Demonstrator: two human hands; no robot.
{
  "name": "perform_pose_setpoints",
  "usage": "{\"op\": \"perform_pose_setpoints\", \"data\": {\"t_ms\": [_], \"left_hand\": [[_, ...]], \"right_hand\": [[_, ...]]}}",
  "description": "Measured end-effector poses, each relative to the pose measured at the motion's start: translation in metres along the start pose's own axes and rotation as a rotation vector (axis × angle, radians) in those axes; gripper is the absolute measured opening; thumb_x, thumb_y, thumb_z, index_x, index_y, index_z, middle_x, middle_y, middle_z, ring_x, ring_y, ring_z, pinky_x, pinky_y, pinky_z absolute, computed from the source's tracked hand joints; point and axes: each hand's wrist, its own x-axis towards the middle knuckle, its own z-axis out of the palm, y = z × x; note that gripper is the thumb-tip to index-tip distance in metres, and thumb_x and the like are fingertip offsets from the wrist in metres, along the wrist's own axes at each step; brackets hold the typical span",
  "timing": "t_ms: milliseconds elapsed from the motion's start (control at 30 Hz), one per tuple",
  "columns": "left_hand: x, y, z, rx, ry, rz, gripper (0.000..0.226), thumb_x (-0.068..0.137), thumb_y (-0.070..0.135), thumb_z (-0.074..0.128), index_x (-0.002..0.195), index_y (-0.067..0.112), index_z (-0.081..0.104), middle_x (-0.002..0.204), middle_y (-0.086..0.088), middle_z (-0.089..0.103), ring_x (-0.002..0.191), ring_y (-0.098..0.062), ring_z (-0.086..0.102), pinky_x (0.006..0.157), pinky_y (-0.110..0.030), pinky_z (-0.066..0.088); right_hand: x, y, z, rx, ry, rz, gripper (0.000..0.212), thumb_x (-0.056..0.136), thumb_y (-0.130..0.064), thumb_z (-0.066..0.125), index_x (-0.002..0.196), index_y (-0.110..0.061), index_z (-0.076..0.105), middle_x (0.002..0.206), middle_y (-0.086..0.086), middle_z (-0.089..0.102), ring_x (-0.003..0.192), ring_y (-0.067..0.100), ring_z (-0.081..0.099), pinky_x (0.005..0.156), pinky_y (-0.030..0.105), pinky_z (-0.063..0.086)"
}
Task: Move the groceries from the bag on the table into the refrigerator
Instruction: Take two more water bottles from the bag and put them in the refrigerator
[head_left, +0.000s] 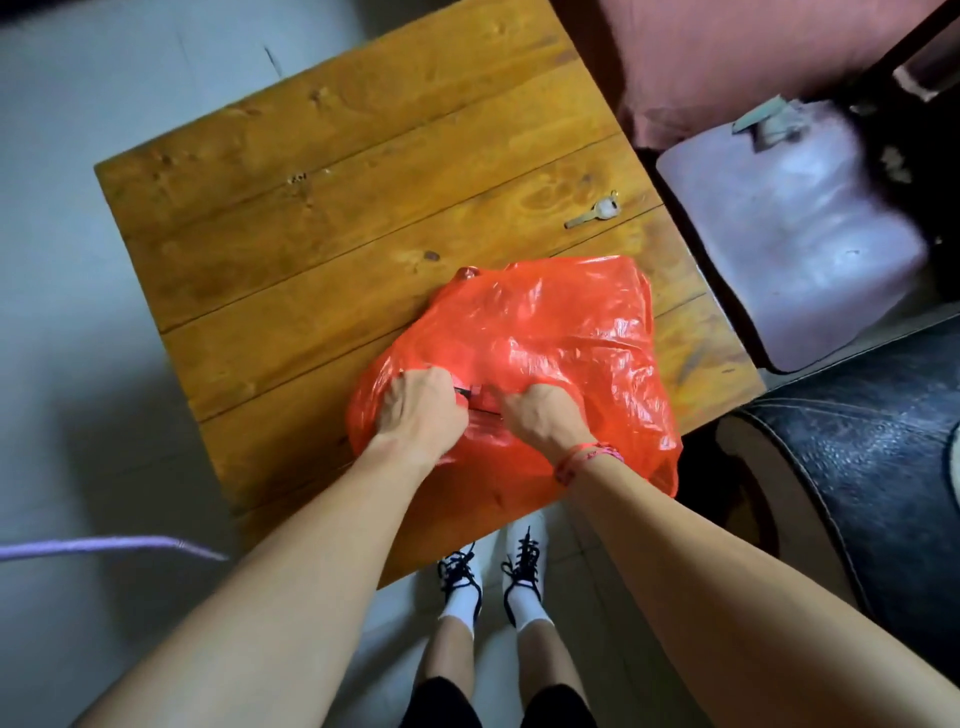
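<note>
A red plastic bag (561, 332) lies crumpled on the near right part of the wooden table (322, 208). My left hand (421, 410) grips the plastic at the bag's mouth on its left side. My right hand (540, 415) grips the plastic on the right side of the mouth, a red cord bracelet on the wrist. Between the hands a narrow gap shows something dark inside; the groceries themselves are hidden by the plastic. No refrigerator is in view.
A key (595, 210) lies on the table beyond the bag. A purple cushioned seat (789, 234) stands right of the table, and a dark padded seat (857, 467) is at the near right. A purple cord (104, 548) crosses the floor on the left.
</note>
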Motion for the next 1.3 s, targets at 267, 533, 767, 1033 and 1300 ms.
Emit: {"op": "perform_pose_setpoints", "data": {"t_ms": [267, 533, 767, 1033, 1300], "left_hand": [[0.024, 0.003, 0.011, -0.436, -0.076, -0.186, 0.032, 0.090, 0.023, 0.056, 0.121, 0.015, 0.060, 0.122, -0.015, 0.059, 0.112, -0.040, 0.056, 0.090, -0.036, 0.045], [0.047, 0.006, 0.010, -0.510, -0.154, -0.350, 0.057, 0.076, 0.040, 0.078, 0.122, 0.010, 0.062, 0.122, -0.009, 0.062, 0.110, -0.030, 0.059, 0.087, -0.031, 0.042], [0.049, 0.011, 0.019, -0.438, -0.045, -0.284, 0.064, 0.078, 0.031, 0.081, 0.132, 0.011, 0.053, 0.136, -0.014, 0.056, 0.124, -0.035, 0.053, 0.098, -0.035, 0.043], [0.034, 0.017, -0.002, -0.443, -0.134, -0.286, 0.038, 0.083, 0.034, 0.077, 0.109, 0.008, 0.068, 0.121, -0.013, 0.065, 0.110, -0.034, 0.061, 0.074, -0.027, 0.039], [-0.005, 0.033, -0.044, -0.405, -0.273, -0.197, 0.027, 0.094, 0.019, 0.058, 0.110, -0.003, 0.062, 0.117, -0.021, 0.064, 0.080, -0.029, 0.059, 0.058, -0.027, 0.040]], "right_hand": [[0.035, -0.018, 0.000, 0.087, -0.162, 0.030, 0.041, 0.105, -0.016, 0.040, 0.140, 0.003, 0.044, 0.143, 0.017, 0.049, 0.133, 0.032, 0.046, 0.074, 0.017, 0.048], [0.049, -0.011, -0.003, 0.193, -0.044, -0.017, 0.025, 0.103, -0.020, 0.039, 0.089, -0.014, 0.059, 0.074, 0.004, 0.056, 0.071, 0.020, 0.055, 0.051, 0.017, 0.041], [0.055, -0.003, -0.003, 0.098, -0.004, -0.056, 0.012, 0.096, -0.021, 0.054, 0.091, -0.014, 0.063, 0.079, 0.002, 0.063, 0.061, 0.010, 0.053, 0.050, 0.013, 0.045], [0.013, -0.028, -0.033, 0.219, -0.082, -0.012, 0.045, 0.104, -0.033, 0.040, 0.119, 0.004, 0.062, 0.127, 0.014, 0.063, 0.119, 0.024, 0.058, 0.089, 0.025, 0.041], [-0.034, -0.022, -0.040, 0.384, -0.043, 0.164, 0.046, 0.096, -0.049, 0.054, 0.112, -0.006, 0.061, 0.110, 0.012, 0.055, 0.100, 0.037, 0.064, 0.084, 0.050, 0.057]]}}
